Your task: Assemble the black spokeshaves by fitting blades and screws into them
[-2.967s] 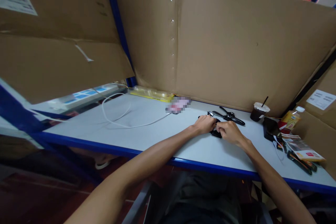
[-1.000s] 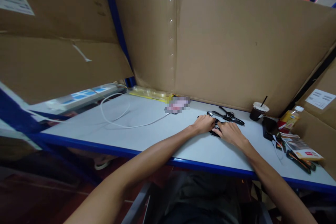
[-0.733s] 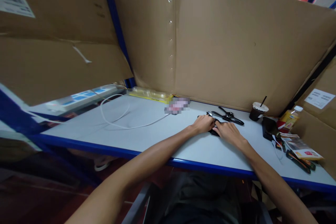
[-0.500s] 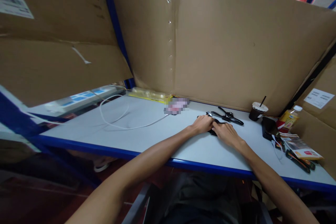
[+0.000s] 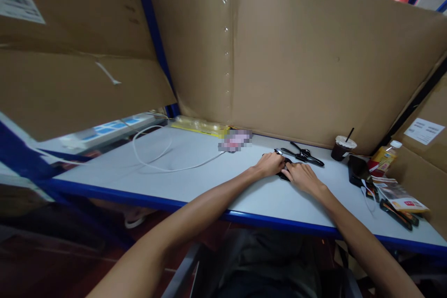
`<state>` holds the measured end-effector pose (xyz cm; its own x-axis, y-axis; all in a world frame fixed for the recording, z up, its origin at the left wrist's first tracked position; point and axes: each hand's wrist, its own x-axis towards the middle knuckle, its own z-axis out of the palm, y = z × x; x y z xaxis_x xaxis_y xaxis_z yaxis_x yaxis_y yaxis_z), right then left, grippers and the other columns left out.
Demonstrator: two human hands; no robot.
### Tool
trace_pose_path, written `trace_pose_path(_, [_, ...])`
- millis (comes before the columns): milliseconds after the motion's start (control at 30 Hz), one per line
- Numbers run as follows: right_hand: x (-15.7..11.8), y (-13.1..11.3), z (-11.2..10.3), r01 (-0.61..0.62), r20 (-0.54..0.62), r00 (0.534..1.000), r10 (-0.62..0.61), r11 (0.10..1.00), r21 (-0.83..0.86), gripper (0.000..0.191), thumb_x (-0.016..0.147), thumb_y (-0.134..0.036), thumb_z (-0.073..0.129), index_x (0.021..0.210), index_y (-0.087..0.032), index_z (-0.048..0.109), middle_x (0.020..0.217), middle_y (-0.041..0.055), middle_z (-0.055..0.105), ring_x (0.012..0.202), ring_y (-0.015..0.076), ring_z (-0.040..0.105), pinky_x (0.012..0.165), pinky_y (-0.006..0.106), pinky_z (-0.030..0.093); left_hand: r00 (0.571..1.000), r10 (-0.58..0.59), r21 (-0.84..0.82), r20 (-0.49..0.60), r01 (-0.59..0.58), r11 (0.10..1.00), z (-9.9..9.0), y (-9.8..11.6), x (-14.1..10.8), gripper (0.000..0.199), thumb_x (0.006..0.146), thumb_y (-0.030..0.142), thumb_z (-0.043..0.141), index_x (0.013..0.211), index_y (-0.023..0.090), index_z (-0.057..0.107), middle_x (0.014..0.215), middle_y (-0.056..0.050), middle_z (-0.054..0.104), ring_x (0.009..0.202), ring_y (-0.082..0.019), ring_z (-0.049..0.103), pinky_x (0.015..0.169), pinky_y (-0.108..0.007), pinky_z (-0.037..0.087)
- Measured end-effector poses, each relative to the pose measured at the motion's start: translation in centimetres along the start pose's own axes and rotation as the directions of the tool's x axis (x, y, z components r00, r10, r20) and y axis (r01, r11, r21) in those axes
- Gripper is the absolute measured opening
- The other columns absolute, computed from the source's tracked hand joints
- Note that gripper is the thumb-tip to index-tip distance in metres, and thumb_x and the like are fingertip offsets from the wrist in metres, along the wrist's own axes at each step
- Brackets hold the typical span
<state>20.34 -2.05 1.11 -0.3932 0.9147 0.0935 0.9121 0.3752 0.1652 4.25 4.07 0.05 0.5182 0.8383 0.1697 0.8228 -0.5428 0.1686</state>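
Note:
On the table's right half, my left hand [image 5: 271, 164] is closed around a black object [image 5: 283, 176], mostly hidden by my fingers. A small silvery end shows just beyond my left knuckles. My right hand [image 5: 301, 175] is closed on the same object from the other side, its fingers bent over it. Both hands meet there, close together, resting low over the white tabletop [image 5: 195, 186]. Just behind them lies a black hand tool [image 5: 303, 153] with two long spread handles, touched by neither hand. The object's exact kind cannot be made out.
A pixelated pinkish item [image 5: 235, 140] lies behind with a white cable [image 5: 174, 170] running left. To the right stand a drink cup [image 5: 343, 148] and a bottle [image 5: 384, 158], near a black case [image 5: 358, 171] and a packet [image 5: 400, 195]. Cardboard panels [image 5: 314, 56] enclose the table.
The fingers of my right hand have shifted slightly on the black object, showing a bit more of it between the hands. Everything else stays put.

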Motion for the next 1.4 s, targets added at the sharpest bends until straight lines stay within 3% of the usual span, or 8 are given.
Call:
trace_pose_path(267, [0.7,1.9,0.9,0.001,-0.021,1.000,0.002,0.990,0.142,0.038,0.109,-0.040,0.038,0.111,-0.017,0.068,0.094,0.0118,0.076,0.086,0.0260,0.073,0.069,0.030,0.042,1.000,0.013,-0.008,-0.005,-0.013,1.000,0.2,-0.1,-0.1,0.023,0.096,0.027,0.051,0.091,0.021,0.073,0.097,-0.011,0.076,0.094,-0.027,0.073,0.081,-0.033,0.050])
trace_pose_path(700, [1.3,2.7,1.8,-0.024,-0.036,0.999,0.030,0.988,0.150,0.038,0.109,-0.040,0.038,0.109,-0.017,0.068,0.091,0.0097,0.076,0.084,0.0243,0.072,0.065,0.028,0.038,0.999,0.035,-0.004,-0.009,-0.035,0.999,0.1,-0.1,-0.1,0.024,0.097,0.030,0.051,0.094,0.021,0.073,0.098,-0.012,0.076,0.095,-0.028,0.073,0.082,-0.034,0.050])
trace_pose_path(1000, [1.5,3.2,1.3,-0.125,-0.075,0.988,0.135,0.983,0.132,0.040,0.110,-0.042,0.035,0.104,-0.020,0.067,0.093,0.0091,0.077,0.088,0.0234,0.073,0.066,0.028,0.036,0.999,0.041,-0.016,-0.023,-0.042,0.999,0.5,-0.2,-0.1,0.023,0.098,0.029,0.050,0.094,0.022,0.072,0.097,-0.011,0.075,0.094,-0.028,0.072,0.083,-0.034,0.050])
trace_pose_path(1267, [1.8,4.0,1.7,-0.225,-0.142,0.960,0.241,0.967,0.115,0.042,0.111,-0.041,0.030,0.106,-0.020,0.066,0.096,0.0095,0.078,0.087,0.0241,0.073,0.064,0.029,0.033,0.989,0.062,-0.130,-0.133,-0.079,0.988,0.6,0.1,0.2,0.042,0.109,0.040,0.028,0.107,0.021,0.065,0.103,-0.011,0.073,0.098,-0.026,0.070,0.082,-0.031,0.047])
trace_pose_path(1400, [1.9,4.0,1.8,-0.229,-0.174,0.953,0.249,0.965,0.129,0.041,0.110,-0.041,0.030,0.106,-0.021,0.066,0.097,0.0093,0.078,0.086,0.0240,0.073,0.064,0.030,0.032,0.980,0.140,-0.226,-0.140,-0.170,0.959,1.1,0.3,0.4,0.037,0.107,0.040,0.034,0.102,0.021,0.066,0.100,-0.008,0.073,0.093,-0.022,0.068,0.081,-0.029,0.045])
